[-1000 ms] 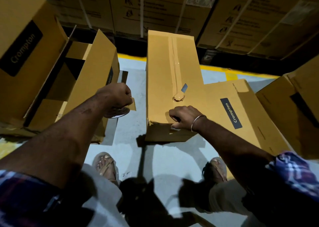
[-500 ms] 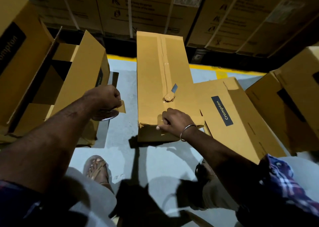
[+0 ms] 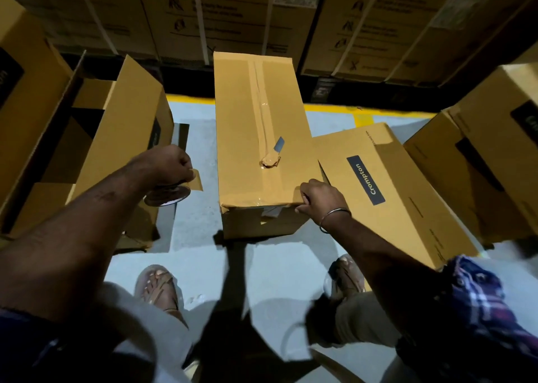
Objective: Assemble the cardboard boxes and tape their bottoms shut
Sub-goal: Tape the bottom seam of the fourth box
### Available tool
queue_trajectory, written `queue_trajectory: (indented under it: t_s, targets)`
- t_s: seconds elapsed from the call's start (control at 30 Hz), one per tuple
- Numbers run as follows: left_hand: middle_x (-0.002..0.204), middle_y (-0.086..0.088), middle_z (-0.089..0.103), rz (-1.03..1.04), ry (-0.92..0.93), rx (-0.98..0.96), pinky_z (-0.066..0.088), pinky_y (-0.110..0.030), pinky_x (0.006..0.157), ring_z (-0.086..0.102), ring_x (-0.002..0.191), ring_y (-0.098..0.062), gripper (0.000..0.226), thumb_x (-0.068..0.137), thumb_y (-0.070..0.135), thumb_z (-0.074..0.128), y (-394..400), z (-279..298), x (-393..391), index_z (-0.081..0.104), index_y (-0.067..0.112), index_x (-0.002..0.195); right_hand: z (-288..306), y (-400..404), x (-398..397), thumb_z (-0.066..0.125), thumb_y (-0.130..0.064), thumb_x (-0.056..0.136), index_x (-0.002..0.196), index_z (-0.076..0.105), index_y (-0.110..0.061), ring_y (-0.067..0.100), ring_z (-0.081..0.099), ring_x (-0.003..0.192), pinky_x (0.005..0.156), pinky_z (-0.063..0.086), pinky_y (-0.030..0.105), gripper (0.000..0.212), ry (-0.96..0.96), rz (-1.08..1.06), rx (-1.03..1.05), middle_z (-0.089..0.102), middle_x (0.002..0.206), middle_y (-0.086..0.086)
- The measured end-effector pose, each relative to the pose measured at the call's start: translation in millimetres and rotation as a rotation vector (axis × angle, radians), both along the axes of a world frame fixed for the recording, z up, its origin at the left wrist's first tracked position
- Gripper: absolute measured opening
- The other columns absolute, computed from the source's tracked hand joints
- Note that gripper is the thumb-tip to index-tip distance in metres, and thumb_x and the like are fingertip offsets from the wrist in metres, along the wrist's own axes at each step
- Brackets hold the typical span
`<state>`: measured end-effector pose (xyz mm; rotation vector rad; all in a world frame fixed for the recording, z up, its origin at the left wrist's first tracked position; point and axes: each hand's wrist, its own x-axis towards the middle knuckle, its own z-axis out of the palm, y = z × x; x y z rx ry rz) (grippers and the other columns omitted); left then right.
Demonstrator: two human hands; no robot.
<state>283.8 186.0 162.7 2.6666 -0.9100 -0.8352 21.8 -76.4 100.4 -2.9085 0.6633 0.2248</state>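
Two hands point(image 3: 318, 199) flanking taped box point(image 3: 262, 138)

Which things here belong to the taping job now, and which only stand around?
In use:
- middle box, taped along its seam
- tape roll in left hand
- right hand on the box's near corner

Standing around:
- open box, left
- Crompton box, right
- stacked cartons behind

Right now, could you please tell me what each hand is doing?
Left hand: grips the tape roll.
Right hand: fingers curled over the taped box at its near right corner.
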Motion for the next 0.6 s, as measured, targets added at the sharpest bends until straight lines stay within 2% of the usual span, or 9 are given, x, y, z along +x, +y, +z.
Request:
queue_trajectory:
  t_s: [0.07, 0.13, 0.23, 0.27, 0.33, 0.43, 0.5, 0.6]
  targets:
    - [0.083, -0.005, 0.071, -0.003, 0.011, 0.004, 0.045, -0.031, 0.065, 0.062, 0.077, -0.019, 0.021, 0.097, 0.027, 0.071, 1, -2, 2, 0.073, 0.018, 0.079, -3, 0, -1, 0.081, -0.037, 0.083, 0.082, 0.043, -0.023, 0.021, 0.044, 0.077, 0.065, 0.032, 0.030, 0.041, 0.015, -0.003, -0.017, 0.049, 0.088, -0.001]
    - [0.087, -0.005, 0.073, 0.002, 0.014, 0.004, 0.047, -0.033, 0.069, 0.063, 0.080, -0.019, 0.018, 0.096, 0.030, 0.073, 4, -3, 7, 0.074, 0.020, 0.081, -2, -4, -1, 0.082, -0.028, 0.081, 0.079, 0.045, -0.021, 0.023, 0.049, 0.075, 0.064, 0.033, 0.032, 0.038, 0.014, 0.010, 0.064, 0.053, 0.086, -0.001]
    - [0.089, -0.004, 0.072, 0.008, 0.005, 0.007, 0.046, -0.033, 0.069, 0.062, 0.082, -0.019, 0.016, 0.095, 0.032, 0.075, 6, -5, 10, 0.075, 0.020, 0.083, 11, -26, -5, 0.072, 0.001, 0.080, 0.075, 0.060, -0.016, 0.019, 0.070, 0.076, 0.065, 0.049, 0.032, 0.022, -0.044, -0.047, 0.432, 0.065, 0.076, -0.001]
    - [0.090, -0.004, 0.072, 0.011, 0.005, 0.007, 0.046, -0.033, 0.069, 0.062, 0.082, -0.019, 0.016, 0.095, 0.032, 0.075, 6, -6, 10, 0.074, 0.021, 0.084, 17, -35, -8, 0.068, 0.005, 0.081, 0.078, 0.065, -0.013, 0.016, 0.072, 0.077, 0.069, 0.054, 0.033, 0.019, -0.068, -0.089, 0.513, 0.069, 0.076, 0.000]
    - [0.088, -0.004, 0.071, 0.022, 0.012, 0.007, 0.046, -0.033, 0.069, 0.062, 0.083, -0.021, 0.017, 0.095, 0.033, 0.075, 5, -7, 12, 0.074, 0.022, 0.082, 26, -51, -15, 0.066, 0.002, 0.085, 0.081, 0.070, -0.013, 0.014, 0.072, 0.077, 0.074, 0.057, 0.033, 0.016, -0.170, -0.238, 0.539, 0.074, 0.080, 0.002]
    - [0.085, -0.004, 0.070, 0.038, 0.026, -0.004, 0.046, -0.033, 0.067, 0.063, 0.082, -0.022, 0.019, 0.095, 0.033, 0.075, 4, -8, 15, 0.073, 0.023, 0.079, 18, -59, -20, 0.059, -0.010, 0.094, 0.083, 0.074, -0.010, 0.015, 0.069, 0.076, 0.075, 0.053, 0.029, 0.018, -0.292, -0.542, 0.416, 0.075, 0.082, 0.006]
    - [0.084, -0.004, 0.070, 0.040, 0.029, -0.012, 0.045, -0.032, 0.066, 0.063, 0.081, -0.022, 0.019, 0.095, 0.032, 0.075, 3, -7, 15, 0.073, 0.023, 0.079, 5, -52, -17, 0.059, -0.016, 0.095, 0.086, 0.077, -0.006, 0.026, 0.070, 0.085, 0.079, 0.053, 0.031, 0.023, -0.212, -0.623, 0.449, 0.076, 0.090, 0.012]
    - [0.085, -0.005, 0.070, 0.030, 0.032, -0.015, 0.045, -0.032, 0.066, 0.063, 0.081, -0.022, 0.017, 0.095, 0.031, 0.074, 1, -6, 11, 0.073, 0.021, 0.081, -12, -34, -13, 0.061, -0.022, 0.098, 0.106, 0.076, -0.002, 0.035, 0.065, 0.106, 0.089, 0.049, 0.034, 0.026, -0.090, -0.594, 0.489, 0.073, 0.110, 0.018]
